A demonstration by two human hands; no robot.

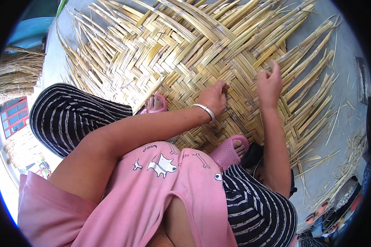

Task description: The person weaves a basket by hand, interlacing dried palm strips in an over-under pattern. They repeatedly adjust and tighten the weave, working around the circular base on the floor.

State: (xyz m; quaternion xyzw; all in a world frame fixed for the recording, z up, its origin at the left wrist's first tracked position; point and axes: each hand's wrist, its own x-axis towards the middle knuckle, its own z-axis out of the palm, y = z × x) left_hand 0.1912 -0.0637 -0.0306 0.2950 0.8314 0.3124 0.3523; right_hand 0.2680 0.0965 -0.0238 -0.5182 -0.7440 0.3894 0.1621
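A large mat of split reed strips lies under and in front of me, plaited in a zigzag pattern, with long loose ends fanning out at its far and right sides. My left hand, a white bangle on its wrist, rests low over the middle of the weave. Its fingers are curled and pressed together; whatever they pinch is hidden. To the right, my right hand is held over the mat near the loose reed ends. Its fingers bend inward, and I cannot make out anything between them.
My feet, in pink slippers, stand on the mat. Reed scraps litter the grey floor at right. Bundled dry stalks are at the far left. Assorted footwear lies at the lower right.
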